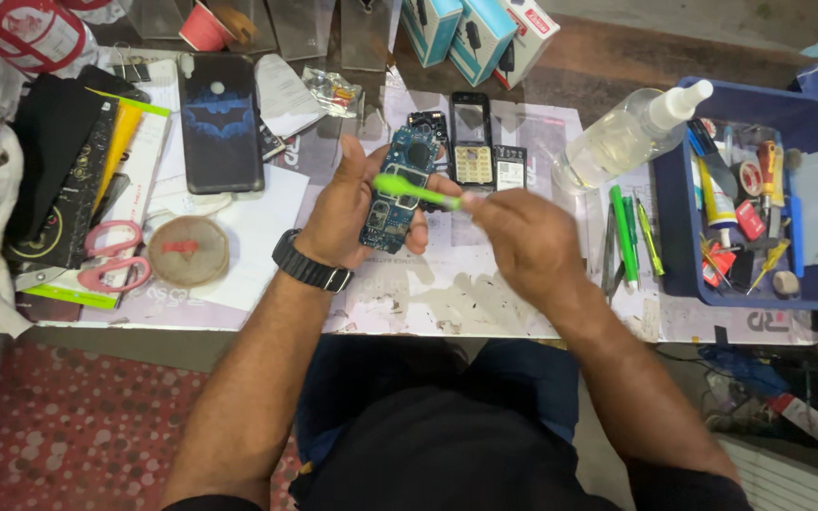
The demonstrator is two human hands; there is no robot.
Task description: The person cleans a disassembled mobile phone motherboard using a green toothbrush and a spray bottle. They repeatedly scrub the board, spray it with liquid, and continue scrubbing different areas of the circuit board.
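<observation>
My left hand [345,210] holds a blue phone circuit board [396,194] upright above the workbench, with a black watch on that wrist. My right hand [521,241] grips a light green brush [415,190] by its handle. The brush head lies across the face of the board. Just behind the board on the bench lie a black phone frame [471,117], a keypad panel [472,165] and a small back part [509,167].
A clear spray bottle [629,135] lies at the right beside a blue tray [679,227] of small tools. Green screwdrivers [625,237] rest by the tray. A black phone case [219,121], pink scissors [112,255] and a round pad [187,250] lie at left.
</observation>
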